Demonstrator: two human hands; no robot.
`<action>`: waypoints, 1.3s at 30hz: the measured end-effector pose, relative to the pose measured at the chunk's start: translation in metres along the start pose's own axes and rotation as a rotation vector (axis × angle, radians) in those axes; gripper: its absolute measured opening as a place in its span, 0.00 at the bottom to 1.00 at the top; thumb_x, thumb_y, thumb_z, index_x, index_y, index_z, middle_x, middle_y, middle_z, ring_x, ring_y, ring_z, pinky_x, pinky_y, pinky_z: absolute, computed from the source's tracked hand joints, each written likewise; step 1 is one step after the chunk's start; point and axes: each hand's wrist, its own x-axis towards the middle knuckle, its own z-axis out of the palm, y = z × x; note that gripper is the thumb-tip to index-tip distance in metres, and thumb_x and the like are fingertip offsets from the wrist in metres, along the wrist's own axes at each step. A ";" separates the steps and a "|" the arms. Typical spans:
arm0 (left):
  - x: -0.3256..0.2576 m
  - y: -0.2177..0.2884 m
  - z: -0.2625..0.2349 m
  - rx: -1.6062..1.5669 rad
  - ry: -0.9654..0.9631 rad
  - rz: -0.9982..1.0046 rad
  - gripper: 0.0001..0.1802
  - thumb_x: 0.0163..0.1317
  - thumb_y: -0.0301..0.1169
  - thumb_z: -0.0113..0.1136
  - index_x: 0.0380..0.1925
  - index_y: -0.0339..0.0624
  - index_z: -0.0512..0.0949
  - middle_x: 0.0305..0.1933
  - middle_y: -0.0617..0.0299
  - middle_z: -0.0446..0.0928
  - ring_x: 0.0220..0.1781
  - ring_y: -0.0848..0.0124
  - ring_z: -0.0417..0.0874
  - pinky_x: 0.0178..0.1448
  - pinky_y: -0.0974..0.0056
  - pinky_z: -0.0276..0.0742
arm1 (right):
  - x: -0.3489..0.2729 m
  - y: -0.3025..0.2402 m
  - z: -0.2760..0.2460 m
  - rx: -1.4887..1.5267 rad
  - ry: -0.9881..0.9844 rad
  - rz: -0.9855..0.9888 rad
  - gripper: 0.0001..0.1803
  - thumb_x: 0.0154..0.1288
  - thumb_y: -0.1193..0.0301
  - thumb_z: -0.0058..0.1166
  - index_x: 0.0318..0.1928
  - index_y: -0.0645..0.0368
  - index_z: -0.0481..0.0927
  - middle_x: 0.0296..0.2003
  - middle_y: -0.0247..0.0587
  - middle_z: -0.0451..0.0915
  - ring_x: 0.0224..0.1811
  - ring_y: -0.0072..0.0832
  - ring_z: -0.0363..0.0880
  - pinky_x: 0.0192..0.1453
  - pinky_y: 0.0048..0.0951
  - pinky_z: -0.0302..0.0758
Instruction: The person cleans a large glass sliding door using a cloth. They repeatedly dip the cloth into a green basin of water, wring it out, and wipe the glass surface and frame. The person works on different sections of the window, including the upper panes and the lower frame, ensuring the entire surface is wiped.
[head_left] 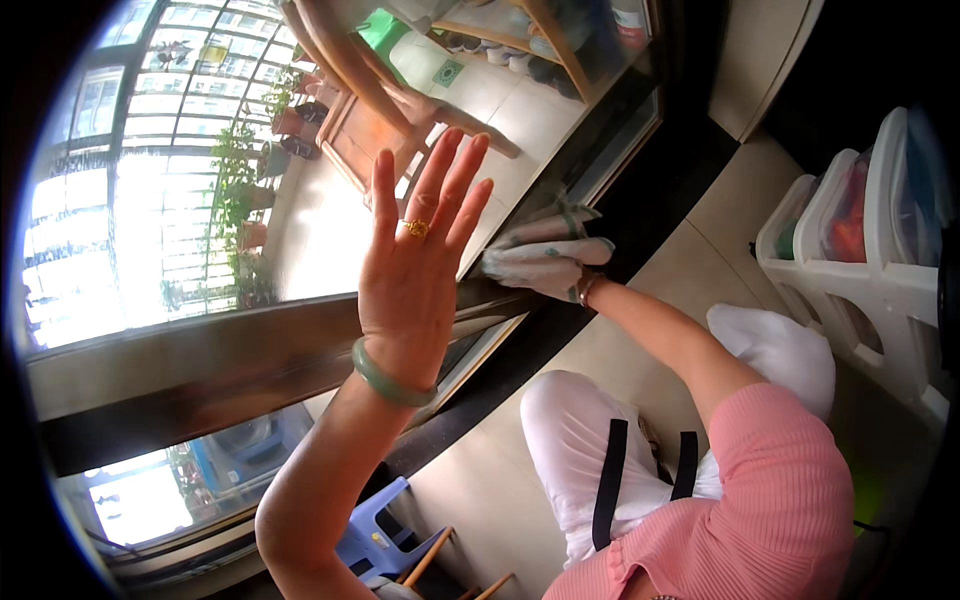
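My left hand [410,270] is raised flat with its fingers spread, in front of the glass door pane [320,230]. Whether the palm touches the glass I cannot tell. A gold ring [416,228] and a green bangle [388,378] are on that hand and wrist. To its right, my right hand is wrapped in a white cloth [545,255] with green marks, which hides the fingers. The cloth lies against the lower part of the dark door frame [640,205]. A thin bracelet [586,290] sits on my right wrist.
Beyond the glass are a wooden chair [360,130], potted plants [235,190] and a shelf with shoes [500,45]. White storage bins [850,240] stand at the right. A blue plastic stool [385,540] is at the lower left, close to my left arm.
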 end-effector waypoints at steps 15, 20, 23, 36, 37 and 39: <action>0.016 0.037 0.023 1.768 -0.132 0.190 0.27 0.73 0.37 0.30 0.70 0.71 0.52 0.78 0.73 0.44 0.79 0.72 0.42 0.80 0.41 0.33 | 0.065 0.024 0.036 -0.509 0.125 -0.338 0.18 0.71 0.70 0.46 0.59 0.58 0.72 0.59 0.40 0.71 0.63 0.31 0.68 0.65 0.36 0.68; 0.013 0.037 0.021 1.752 -0.172 0.193 0.28 0.72 0.36 0.32 0.70 0.73 0.51 0.78 0.72 0.44 0.79 0.71 0.43 0.80 0.42 0.34 | 0.065 0.021 0.019 -1.012 0.479 -0.586 0.18 0.70 0.69 0.46 0.58 0.57 0.74 0.57 0.40 0.73 0.61 0.33 0.70 0.63 0.39 0.69; 0.016 0.036 0.019 1.747 -0.190 0.172 0.28 0.71 0.36 0.33 0.70 0.73 0.51 0.78 0.72 0.44 0.79 0.70 0.43 0.80 0.42 0.35 | 0.056 0.014 -0.002 -1.391 0.797 -0.628 0.18 0.69 0.68 0.47 0.57 0.56 0.75 0.56 0.41 0.74 0.60 0.34 0.71 0.62 0.40 0.70; 0.030 0.030 0.016 1.664 -0.318 0.094 0.32 0.69 0.32 0.39 0.70 0.76 0.49 0.78 0.69 0.44 0.78 0.65 0.45 0.79 0.44 0.39 | 0.042 -0.014 -0.026 -2.456 1.506 0.434 0.18 0.67 0.64 0.47 0.54 0.54 0.79 0.51 0.42 0.79 0.56 0.39 0.75 0.57 0.47 0.72; 0.029 0.035 0.016 1.742 -0.399 0.034 0.32 0.69 0.32 0.39 0.70 0.77 0.49 0.78 0.69 0.44 0.78 0.65 0.45 0.79 0.44 0.39 | 0.039 -0.019 -0.027 -2.504 1.454 0.576 0.19 0.67 0.63 0.47 0.54 0.54 0.80 0.51 0.42 0.79 0.56 0.40 0.75 0.57 0.47 0.72; 0.031 0.052 0.023 2.349 -0.596 -0.006 0.26 0.75 0.36 0.30 0.71 0.75 0.48 0.77 0.61 0.48 0.78 0.61 0.49 0.80 0.48 0.44 | 0.041 -0.024 -0.025 -2.571 1.311 0.780 0.19 0.66 0.63 0.47 0.53 0.54 0.80 0.50 0.43 0.80 0.55 0.41 0.76 0.56 0.48 0.72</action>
